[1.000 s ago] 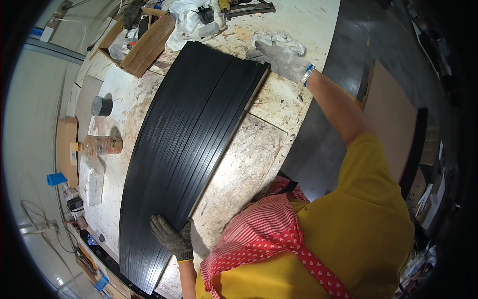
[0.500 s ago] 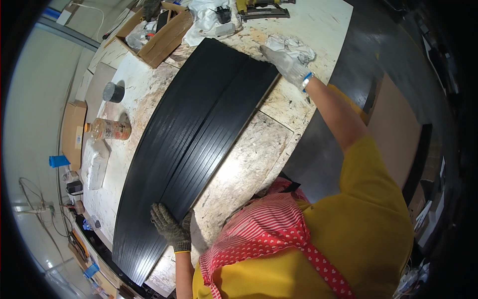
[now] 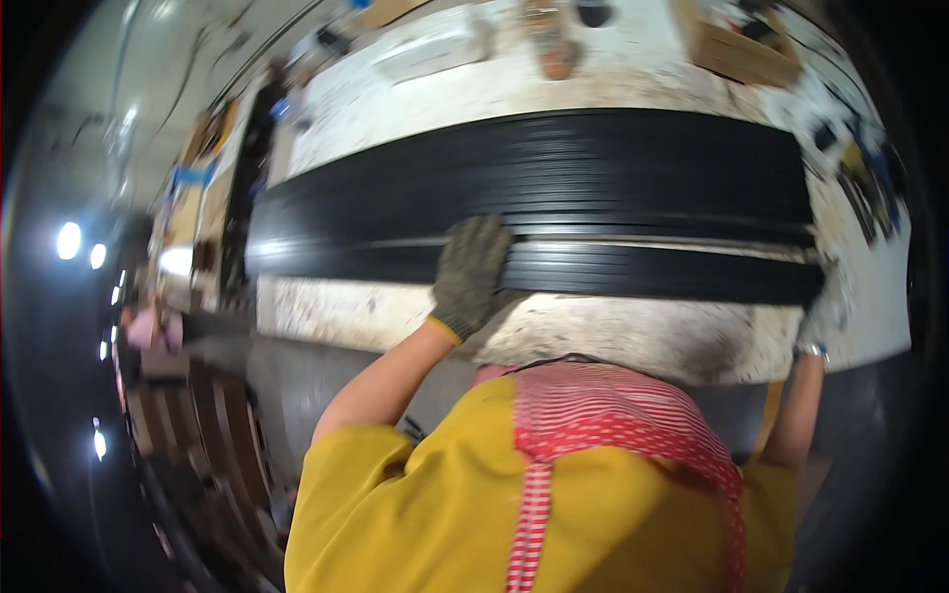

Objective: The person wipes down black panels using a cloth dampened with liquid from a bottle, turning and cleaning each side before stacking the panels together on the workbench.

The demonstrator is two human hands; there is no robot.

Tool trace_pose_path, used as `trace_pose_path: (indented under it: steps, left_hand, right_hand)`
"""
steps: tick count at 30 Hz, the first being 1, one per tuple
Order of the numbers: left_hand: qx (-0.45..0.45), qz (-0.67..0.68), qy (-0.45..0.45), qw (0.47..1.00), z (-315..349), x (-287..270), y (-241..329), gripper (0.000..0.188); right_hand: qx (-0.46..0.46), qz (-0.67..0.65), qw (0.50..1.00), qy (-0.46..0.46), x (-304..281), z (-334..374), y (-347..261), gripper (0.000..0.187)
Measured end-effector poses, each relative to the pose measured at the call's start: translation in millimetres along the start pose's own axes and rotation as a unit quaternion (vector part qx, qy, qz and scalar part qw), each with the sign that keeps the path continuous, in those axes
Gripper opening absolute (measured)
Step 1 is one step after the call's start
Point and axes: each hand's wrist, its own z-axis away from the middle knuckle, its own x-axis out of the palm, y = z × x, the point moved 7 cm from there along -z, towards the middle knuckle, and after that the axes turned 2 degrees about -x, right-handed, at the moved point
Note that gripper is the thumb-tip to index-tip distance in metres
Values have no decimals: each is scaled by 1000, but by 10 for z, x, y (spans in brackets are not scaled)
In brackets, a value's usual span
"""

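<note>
Long black ribbed strips (image 3: 554, 178) lie side by side across the white worktable, forming a wide panel. A narrower black strip (image 3: 652, 272) runs along the near side, and a thin pale gap parts it from the rest. My left hand (image 3: 474, 267), in a dark grey-green knit glove, lies over this near strip with its fingers stretched flat across the gap. At the right end of the strips is my right hand (image 3: 828, 304), in a whitish glove, touching the near strip's corner. Motion blur smears its fingers.
The worktable (image 3: 633, 336) has a stained white top. Along its far side are a white wrapped block (image 3: 435, 44), a bottle (image 3: 547, 44), a dark round container (image 3: 594, 12) and an open cardboard box (image 3: 741, 49). Tools (image 3: 870, 188) lie at the right. Cardboard (image 3: 193, 420) stands at lower left.
The view has swung round, so the strips now run crosswise. A pale gap has opened between the near strip and the others. Both hands remain at the strips.
</note>
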Motion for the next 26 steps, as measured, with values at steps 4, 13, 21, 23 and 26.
trace_pose_path:
  steps: [4, 13, 21, 23, 26]
  left_hand:
    - [3, 32, 51, 998, 134, -62, -52, 90]
    - [8, 75, -24, 997, 174, -160, -241, 74]
    - [-24, 64, -156, 985, 139, -41, -385, 75]
    - [-10, 62, -133, 989, 180, -10, -390, 75]
    - [-11, 79, -145, 986, 182, -11, -394, 77]
  right_hand:
    - [137, -278, 950, -35, 259, -122, 63, 43]
    - [170, -295, 937, -79, 352, -182, 538, 62]
    - [336, -386, 855, -80, 342, -56, 171, 53]
    - [142, -276, 943, -121, 292, -226, 195, 53]
    - [-102, 39, 963, -246, 143, -458, 1052, 57]
